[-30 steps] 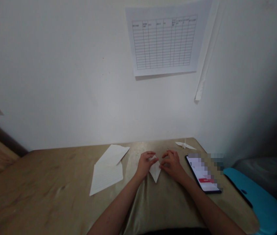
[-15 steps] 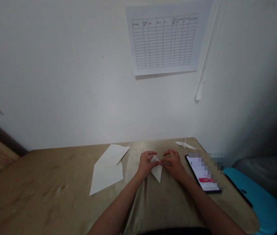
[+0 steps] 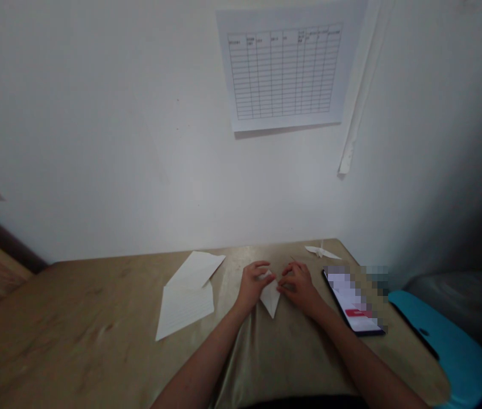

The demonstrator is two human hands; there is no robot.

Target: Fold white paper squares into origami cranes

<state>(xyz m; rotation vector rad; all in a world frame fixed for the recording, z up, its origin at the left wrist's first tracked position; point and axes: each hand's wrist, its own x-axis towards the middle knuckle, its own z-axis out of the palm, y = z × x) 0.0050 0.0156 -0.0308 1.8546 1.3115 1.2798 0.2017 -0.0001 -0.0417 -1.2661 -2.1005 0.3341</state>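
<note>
A small folded white paper piece (image 3: pixel 270 298) lies on the brown table (image 3: pixel 96 324), its point toward me. My left hand (image 3: pixel 252 285) pinches its upper left edge with curled fingers. My right hand (image 3: pixel 298 286) presses on its right edge, fingers bent and close together. Both hands rest low on the tabletop.
Folded white sheets (image 3: pixel 187 295) lie to the left of my hands. A phone (image 3: pixel 354 304) with a lit screen lies to the right, a small paper crane (image 3: pixel 321 251) behind it near the wall. A turquoise seat (image 3: pixel 445 346) stands at the right. A printed grid sheet (image 3: pixel 283 71) hangs on the wall.
The paper piece shifted slightly right and back left again between my hands; my fingers came together at its top and eased apart a little.
</note>
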